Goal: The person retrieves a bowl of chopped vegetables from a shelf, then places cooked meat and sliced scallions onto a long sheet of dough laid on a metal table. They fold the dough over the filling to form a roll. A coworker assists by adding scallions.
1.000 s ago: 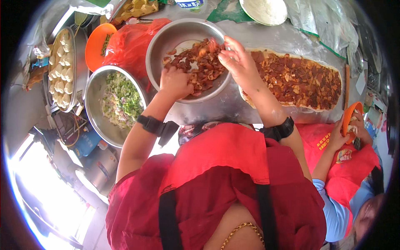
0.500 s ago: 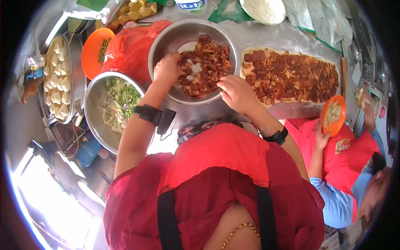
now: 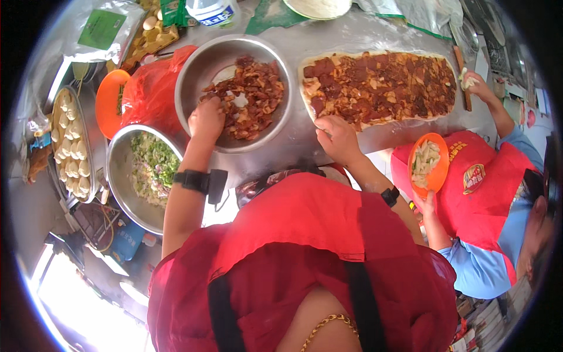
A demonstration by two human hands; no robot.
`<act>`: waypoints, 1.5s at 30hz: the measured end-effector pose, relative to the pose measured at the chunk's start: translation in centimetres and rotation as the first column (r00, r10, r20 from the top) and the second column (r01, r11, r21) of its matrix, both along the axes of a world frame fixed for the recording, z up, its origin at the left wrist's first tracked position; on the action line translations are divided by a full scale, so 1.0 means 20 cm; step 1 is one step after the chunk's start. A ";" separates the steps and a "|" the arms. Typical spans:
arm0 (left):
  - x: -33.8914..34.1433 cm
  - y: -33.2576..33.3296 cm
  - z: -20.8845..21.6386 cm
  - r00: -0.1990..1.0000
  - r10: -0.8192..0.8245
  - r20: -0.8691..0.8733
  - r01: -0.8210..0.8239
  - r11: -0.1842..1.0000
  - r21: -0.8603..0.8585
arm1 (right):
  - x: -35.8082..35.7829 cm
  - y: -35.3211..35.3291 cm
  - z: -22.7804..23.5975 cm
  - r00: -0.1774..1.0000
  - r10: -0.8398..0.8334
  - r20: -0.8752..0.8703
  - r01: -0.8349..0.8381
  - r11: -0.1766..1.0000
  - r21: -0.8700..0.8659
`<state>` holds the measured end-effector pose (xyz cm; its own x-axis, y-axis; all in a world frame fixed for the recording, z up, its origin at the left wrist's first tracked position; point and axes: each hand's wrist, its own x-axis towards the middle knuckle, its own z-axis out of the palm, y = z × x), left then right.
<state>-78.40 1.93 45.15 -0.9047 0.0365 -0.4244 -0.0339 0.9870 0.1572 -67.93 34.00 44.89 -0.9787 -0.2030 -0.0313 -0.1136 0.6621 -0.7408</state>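
Observation:
A steel bowl [image 3: 183,88] of dark, sauced meat pieces [image 3: 258,97] stands before me. My left hand [image 3: 207,117] reaches over its near-left rim, with curled fingers closed on some meat; the fingertips are partly hidden. My right hand [image 3: 340,139] is at the near-left corner of a flat dough sheet [image 3: 306,94], thumb and loosely bent fingers apart, nothing visible between them. Sauced meat slices [image 3: 387,85] cover almost the whole sheet, leaving a pale rim.
Left are a steel bowl [image 3: 120,182] of chopped greens, a red plastic bag [image 3: 153,94], an orange bowl [image 3: 107,108] and a tray of pale dumplings [image 3: 73,146]. At right, a co-worker holds an orange bowl [image 3: 443,170] of pale pieces, other hand near a wooden stick [image 3: 461,76].
My right hand has moved from the meat bowl's rim to the dough sheet's corner. My left hand stays at the bowl. The co-worker's far hand has come over the table. The view has shifted.

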 end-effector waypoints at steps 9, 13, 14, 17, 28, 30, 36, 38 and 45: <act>0.03 0.08 0.15 0.971 0.238 0.012 -0.227 0.910 0.345 | 0.10 0.30 -0.06 0.983 -0.120 0.138 0.121 0.993 0.001; -0.01 0.19 0.22 0.839 0.339 0.426 -0.540 0.418 0.730 | 0.13 0.40 -0.07 0.972 -0.141 0.186 0.148 0.989 -0.023; -0.03 0.23 0.23 0.862 0.322 0.393 -0.506 0.489 0.710 | 0.13 0.42 -0.07 0.974 -0.151 0.169 0.158 0.987 -0.029; -0.08 0.34 0.27 0.805 0.277 0.525 -0.593 0.423 0.685 | 0.12 0.46 -0.06 0.968 -0.167 0.190 0.181 0.982 -0.061; -0.27 0.92 0.20 0.911 0.068 0.408 -0.391 0.466 0.794 | -0.65 0.28 -0.23 0.993 -0.118 -0.022 0.119 0.992 0.038; -0.32 0.96 0.16 0.906 0.096 0.412 -0.405 0.476 0.780 | -0.76 0.24 -0.25 0.992 -0.123 0.041 0.117 0.985 0.127; -0.36 0.94 0.09 0.836 0.143 0.530 -0.547 0.304 0.780 | -0.94 0.20 -0.20 0.924 -0.074 0.375 -0.057 0.943 0.328; -0.37 0.93 0.09 0.822 0.147 0.550 -0.567 0.295 0.769 | -0.96 0.18 -0.19 0.920 -0.061 0.387 -0.092 0.926 0.365; -0.39 0.89 0.09 0.853 0.162 0.497 -0.519 0.374 0.769 | -0.95 0.18 -0.18 0.933 0.027 0.359 -0.166 0.917 0.363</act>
